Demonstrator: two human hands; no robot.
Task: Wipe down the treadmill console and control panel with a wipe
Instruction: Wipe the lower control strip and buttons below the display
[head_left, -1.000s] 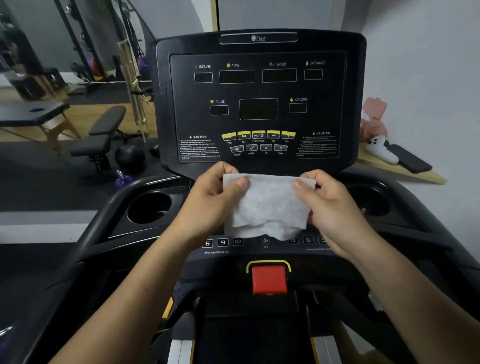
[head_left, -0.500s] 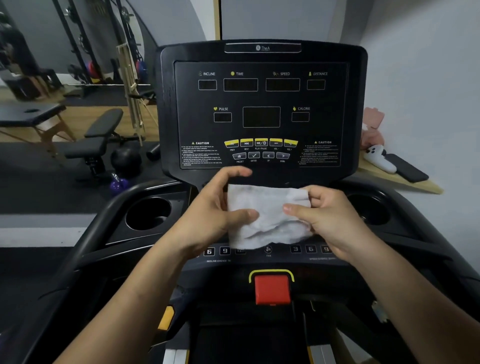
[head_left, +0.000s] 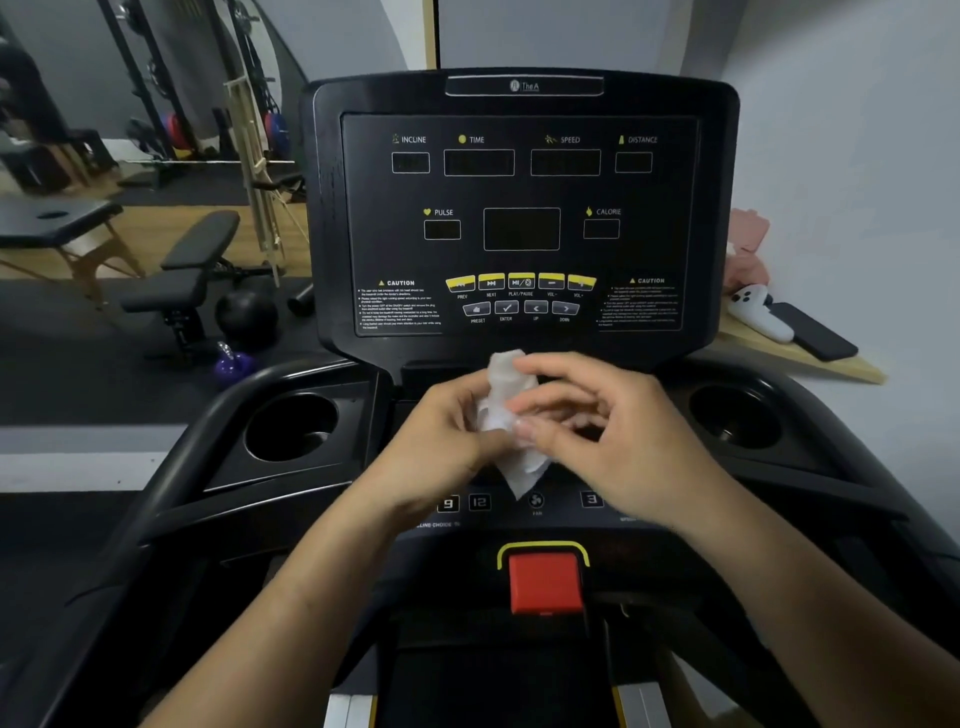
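Two hands hold a white wipe in front of the black console, just above the button panel. The left hand pinches the scrunched wipe with its fingers closed on it. The right hand touches it with bent fingertips (the other fingers spread loose). A red button sits below.

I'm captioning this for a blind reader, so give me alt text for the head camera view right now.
Two hands, the left hand and right hand, bunch a white wipe between them just below a dark treadmill console whose displays are unlit. A red safety key sits below the hands, a cup holder to each side, and gym benches stand at left.
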